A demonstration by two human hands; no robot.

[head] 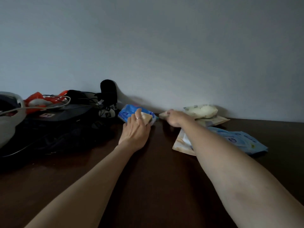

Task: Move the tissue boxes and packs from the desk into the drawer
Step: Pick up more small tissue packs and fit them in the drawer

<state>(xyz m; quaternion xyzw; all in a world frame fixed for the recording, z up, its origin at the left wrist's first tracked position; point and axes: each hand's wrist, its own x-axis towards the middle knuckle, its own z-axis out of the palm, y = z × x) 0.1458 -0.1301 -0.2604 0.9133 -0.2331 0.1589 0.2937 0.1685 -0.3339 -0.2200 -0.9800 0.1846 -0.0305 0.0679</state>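
On the dark wooden desk, my left hand lies over a blue tissue pack with a small beige pack on top, fingers curled onto them. My right hand is closed on a small beige pack near the wall. Behind it, a cream tissue pack rests on a beige pack. Under my right forearm lie a flat beige pack and a light blue pack. No drawer is in view.
A black bag with cables, a black microphone and an orange plastic bag fills the desk's left side. A white-grey object sits at the far left. A plain wall rises right behind the desk.
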